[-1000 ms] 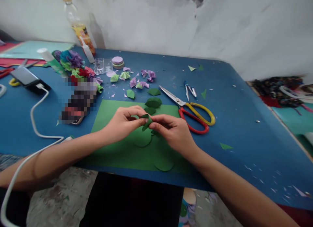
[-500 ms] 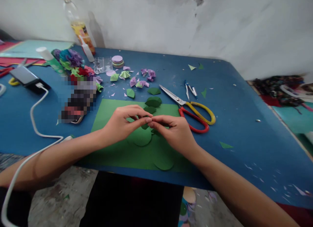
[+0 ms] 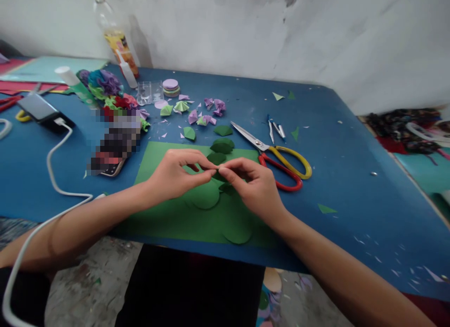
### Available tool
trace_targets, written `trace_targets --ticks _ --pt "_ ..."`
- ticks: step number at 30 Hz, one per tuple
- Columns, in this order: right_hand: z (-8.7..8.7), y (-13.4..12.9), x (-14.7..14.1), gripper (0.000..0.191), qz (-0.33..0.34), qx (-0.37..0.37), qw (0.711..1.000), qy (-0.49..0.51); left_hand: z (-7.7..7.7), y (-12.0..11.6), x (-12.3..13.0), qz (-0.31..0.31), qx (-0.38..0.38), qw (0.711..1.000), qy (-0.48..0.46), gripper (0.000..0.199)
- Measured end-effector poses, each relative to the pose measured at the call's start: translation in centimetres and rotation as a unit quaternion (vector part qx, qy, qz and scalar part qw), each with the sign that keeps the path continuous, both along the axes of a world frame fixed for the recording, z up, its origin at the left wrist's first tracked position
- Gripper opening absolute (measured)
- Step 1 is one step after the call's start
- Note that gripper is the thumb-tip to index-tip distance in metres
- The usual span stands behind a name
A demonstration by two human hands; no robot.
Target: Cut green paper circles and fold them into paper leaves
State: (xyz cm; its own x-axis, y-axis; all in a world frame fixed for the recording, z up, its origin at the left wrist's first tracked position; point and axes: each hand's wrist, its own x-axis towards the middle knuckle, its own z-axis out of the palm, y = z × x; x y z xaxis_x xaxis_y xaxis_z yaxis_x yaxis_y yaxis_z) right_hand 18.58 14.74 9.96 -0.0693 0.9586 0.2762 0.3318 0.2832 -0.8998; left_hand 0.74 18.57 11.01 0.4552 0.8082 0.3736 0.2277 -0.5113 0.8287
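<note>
My left hand and my right hand meet above a green paper sheet, fingertips pinched together. Between them is a small dark green paper piece, mostly hidden by the fingers. Green paper circles lie on the sheet beneath. Just beyond the fingers sit several folded dark green paper pieces, some overlapping the sheet's far edge. To the right of my right hand, scissors with one red and one yellow handle lie with blades apart.
Folded purple and light green paper pieces lie farther back, near stacked paper discs. A compass rests behind the scissors. At left are a phone, a cabled device, a glue stick and a bottle.
My right hand has shifted slightly up and its fingers have rolled at the pinch, while the left fingertips have straightened a little. The view has shifted slightly; the surrounding things stay put.
</note>
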Motion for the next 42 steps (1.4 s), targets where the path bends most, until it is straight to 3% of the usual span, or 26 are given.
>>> trace_targets --ticks 6,11,15,23,29,34,42 --pt "0.5 0.1 0.5 0.009 -0.003 0.032 0.996 -0.083 -0.6 0.3 -0.1 -0.031 0.028 0.998 0.044 0.011" --pt "0.7 -0.1 0.7 0.014 -0.01 0.039 0.999 -0.034 -0.5 0.1 0.0 0.002 0.098 0.995 0.002 0.009" --pt "0.8 -0.2 0.5 0.026 -0.014 0.032 0.999 -0.028 -0.4 0.1 0.0 0.023 0.091 0.995 -0.013 0.007" --pt "0.0 1.0 0.9 0.013 0.023 -0.094 0.986 0.138 -1.2 0.8 -0.4 -0.045 0.16 0.985 0.038 0.021" --pt "0.7 0.8 0.8 0.016 0.054 -0.13 0.98 0.14 -1.2 0.9 -0.5 -0.018 0.231 0.972 0.044 0.012" --pt "1.0 0.5 0.7 0.011 0.037 -0.049 0.994 0.093 -0.9 0.5 -0.3 -0.018 0.156 0.987 0.026 0.01" --pt "0.8 0.6 0.7 0.02 0.042 -0.118 0.976 0.177 -0.5 0.2 0.0 0.008 -0.077 0.997 -0.028 0.019"
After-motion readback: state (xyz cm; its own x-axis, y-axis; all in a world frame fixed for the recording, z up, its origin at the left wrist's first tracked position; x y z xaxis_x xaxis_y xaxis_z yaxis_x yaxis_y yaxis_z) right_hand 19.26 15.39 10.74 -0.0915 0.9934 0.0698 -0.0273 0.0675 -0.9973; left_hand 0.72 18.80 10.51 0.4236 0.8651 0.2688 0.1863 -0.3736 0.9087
